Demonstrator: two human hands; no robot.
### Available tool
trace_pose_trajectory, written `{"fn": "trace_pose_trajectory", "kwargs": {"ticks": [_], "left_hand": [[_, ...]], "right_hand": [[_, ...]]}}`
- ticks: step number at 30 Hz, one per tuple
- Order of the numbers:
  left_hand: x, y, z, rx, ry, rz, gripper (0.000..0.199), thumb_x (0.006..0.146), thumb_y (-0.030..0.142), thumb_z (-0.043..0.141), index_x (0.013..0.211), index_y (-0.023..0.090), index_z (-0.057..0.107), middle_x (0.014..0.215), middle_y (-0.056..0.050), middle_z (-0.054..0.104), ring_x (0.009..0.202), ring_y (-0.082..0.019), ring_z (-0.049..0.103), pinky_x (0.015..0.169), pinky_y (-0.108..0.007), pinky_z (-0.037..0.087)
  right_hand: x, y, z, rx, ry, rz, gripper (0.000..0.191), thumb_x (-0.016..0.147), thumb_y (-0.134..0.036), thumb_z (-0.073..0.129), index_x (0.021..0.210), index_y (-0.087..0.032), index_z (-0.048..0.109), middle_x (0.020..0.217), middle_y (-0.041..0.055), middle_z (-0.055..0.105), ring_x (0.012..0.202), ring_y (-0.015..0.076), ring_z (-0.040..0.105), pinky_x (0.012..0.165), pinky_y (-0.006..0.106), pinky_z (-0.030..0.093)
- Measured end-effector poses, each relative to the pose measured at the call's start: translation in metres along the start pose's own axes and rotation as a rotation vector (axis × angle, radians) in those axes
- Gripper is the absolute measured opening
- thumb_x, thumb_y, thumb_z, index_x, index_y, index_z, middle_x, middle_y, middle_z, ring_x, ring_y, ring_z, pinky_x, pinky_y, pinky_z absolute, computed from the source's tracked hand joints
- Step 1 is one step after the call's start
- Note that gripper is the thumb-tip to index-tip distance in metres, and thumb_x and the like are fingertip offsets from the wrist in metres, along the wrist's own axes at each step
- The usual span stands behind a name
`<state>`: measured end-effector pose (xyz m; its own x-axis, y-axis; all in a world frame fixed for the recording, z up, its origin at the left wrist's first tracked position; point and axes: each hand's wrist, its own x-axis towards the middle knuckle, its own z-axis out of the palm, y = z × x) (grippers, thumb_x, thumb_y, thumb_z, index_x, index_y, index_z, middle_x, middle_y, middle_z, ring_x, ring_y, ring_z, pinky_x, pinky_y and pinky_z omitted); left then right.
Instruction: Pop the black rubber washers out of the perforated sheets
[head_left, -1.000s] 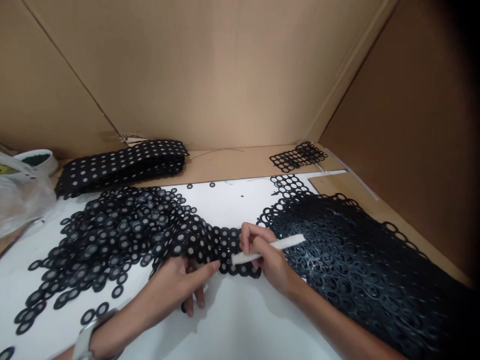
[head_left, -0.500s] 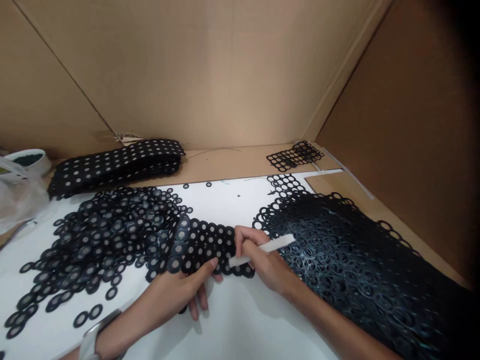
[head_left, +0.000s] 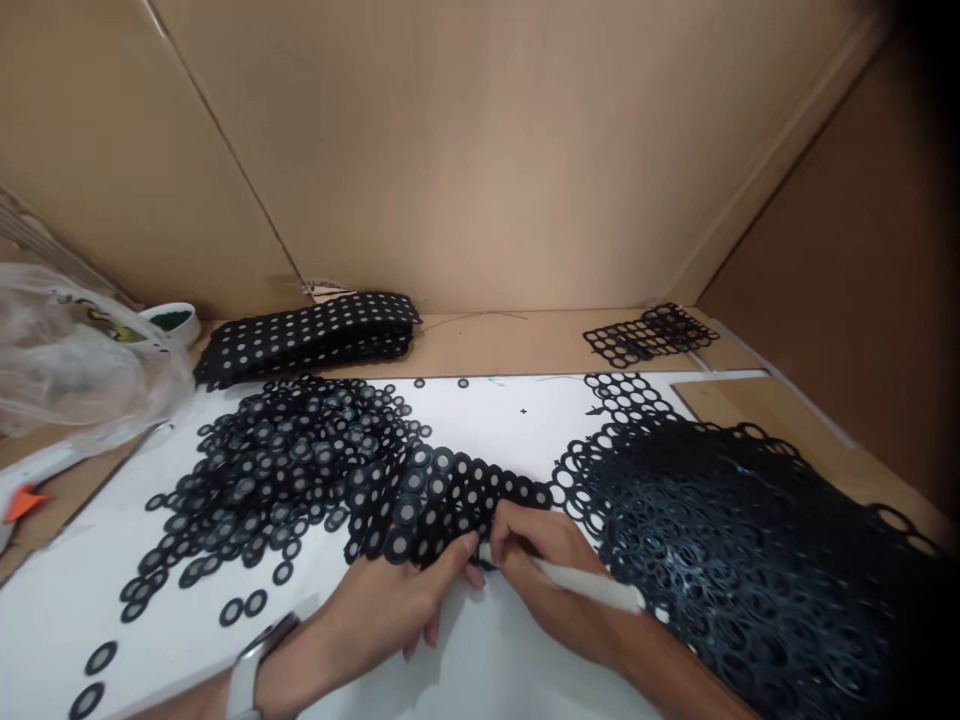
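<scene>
A strip of joined black discs with pale centres (head_left: 471, 497) lies across my left hand (head_left: 390, 605). The left thumb presses on the strip's near edge and the fingers curl underneath. In my right hand (head_left: 551, 560) is a slim white stick-like tool (head_left: 596, 584), held in a pinch like a pen. Its tip meets the strip's near edge beside the left thumb, partly hidden by the right fingers. Left of the strip spreads a heap of loose black discs with pale centres (head_left: 281, 460). Close to my right forearm lies a large pile of black ring mesh (head_left: 697, 530).
Behind the heap stands a folded dotted black strip (head_left: 315, 335). A small ring-mesh piece (head_left: 649, 335) rests at the back right. To the left are a white bowl (head_left: 187, 328) with green contents, a clear plastic bag (head_left: 67, 370) and a white tool with an orange part (head_left: 26, 500). Cardboard walls (head_left: 450, 150) rise behind.
The view has shifted left. The white tool has swung from pointing up and right to sloping down and right, and the right hand has moved closer to the left thumb.
</scene>
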<state>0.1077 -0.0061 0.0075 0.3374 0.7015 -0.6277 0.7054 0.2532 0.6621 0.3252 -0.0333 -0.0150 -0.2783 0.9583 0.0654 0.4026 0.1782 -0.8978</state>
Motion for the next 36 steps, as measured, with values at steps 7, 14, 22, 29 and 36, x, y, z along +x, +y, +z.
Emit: {"fn": "trace_pose_trajectory", "kwargs": {"ticks": [7, 14, 22, 29, 36], "left_hand": [[0.005, -0.009, 0.0, 0.039, 0.047, -0.028, 0.075, 0.096, 0.087, 0.04, 0.101, 0.027, 0.085, 0.05, 0.002, 0.061, 0.048, -0.018, 0.059, 0.061, -0.029, 0.049], [0.008, -0.018, 0.0, -0.011, 0.06, -0.039, 0.084, 0.095, 0.091, 0.036, 0.071, 0.022, 0.077, 0.058, -0.003, 0.071, 0.056, -0.02, 0.067, 0.077, -0.031, 0.056], [0.012, -0.019, 0.002, -0.058, 0.061, 0.008, 0.086, 0.093, 0.092, 0.04, 0.085, 0.018, 0.083, 0.06, -0.005, 0.073, 0.05, -0.02, 0.064, 0.065, -0.031, 0.053], [0.01, -0.007, -0.005, 0.088, 0.005, -0.027, 0.07, 0.092, 0.084, 0.046, 0.076, 0.025, 0.081, 0.046, 0.0, 0.061, 0.055, -0.022, 0.064, 0.067, -0.029, 0.05], [0.013, -0.019, -0.003, 0.105, 0.115, -0.106, 0.081, 0.091, 0.091, 0.038, 0.039, 0.029, 0.048, 0.045, -0.004, 0.057, 0.065, -0.029, 0.068, 0.08, -0.036, 0.051]], "right_hand": [[0.002, -0.005, -0.015, 0.259, 0.099, 0.066, 0.019, 0.084, -0.017, 0.044, 0.072, -0.021, 0.058, 0.07, -0.0002, 0.058, 0.069, 0.0167, 0.053, 0.065, 0.029, 0.038], [0.002, -0.005, -0.018, 0.182, 0.103, 0.061, 0.02, 0.082, -0.016, 0.043, 0.069, -0.02, 0.058, 0.069, -0.0011, 0.06, 0.068, 0.0155, 0.054, 0.069, 0.03, 0.038], [0.004, -0.003, -0.014, 0.143, 0.11, 0.077, 0.023, 0.085, -0.014, 0.045, 0.072, -0.02, 0.062, 0.073, -0.002, 0.067, 0.07, 0.0134, 0.056, 0.069, 0.028, 0.039], [0.004, -0.005, -0.011, 0.121, 0.129, 0.115, 0.023, 0.086, -0.013, 0.048, 0.075, -0.02, 0.067, 0.075, -0.0022, 0.07, 0.07, 0.0131, 0.058, 0.066, 0.025, 0.039], [0.002, 0.006, 0.007, 0.045, 0.123, -0.083, 0.026, 0.09, -0.008, 0.051, 0.074, -0.02, 0.069, 0.077, -0.0028, 0.068, 0.073, 0.012, 0.062, 0.071, 0.023, 0.041]]}}
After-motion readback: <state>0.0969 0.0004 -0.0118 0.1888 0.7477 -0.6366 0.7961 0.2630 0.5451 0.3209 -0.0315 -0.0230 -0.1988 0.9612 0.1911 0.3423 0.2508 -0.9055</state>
